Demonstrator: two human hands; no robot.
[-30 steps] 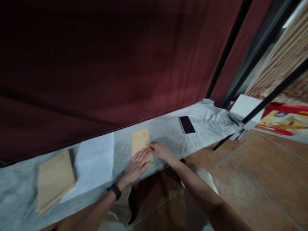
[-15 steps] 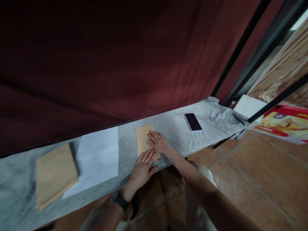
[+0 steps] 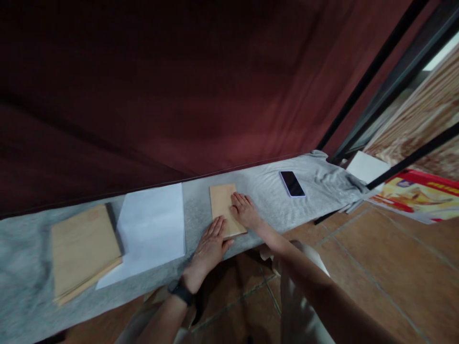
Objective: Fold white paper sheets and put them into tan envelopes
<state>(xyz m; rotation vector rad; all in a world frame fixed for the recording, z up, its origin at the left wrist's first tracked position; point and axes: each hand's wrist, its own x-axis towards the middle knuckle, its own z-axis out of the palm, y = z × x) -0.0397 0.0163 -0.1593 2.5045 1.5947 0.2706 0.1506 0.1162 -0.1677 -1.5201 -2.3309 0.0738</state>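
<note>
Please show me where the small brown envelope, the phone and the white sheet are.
small brown envelope [image 3: 221, 200]: head view, on its bare far half, beyond the fingers.
phone [image 3: 292, 183]: head view, on the middle of its dark screen.
white sheet [image 3: 152, 224]: head view, on its middle.

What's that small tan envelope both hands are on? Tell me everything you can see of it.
The small tan paper envelope is a plain flat rectangle, seemingly kraft paper, with no markings I can make out. It lies flat on the grey cloth-covered table, near the front edge, long side pointing away from the person. The left hand rests flat on its near end; the right hand lies flat on its right edge.
</note>
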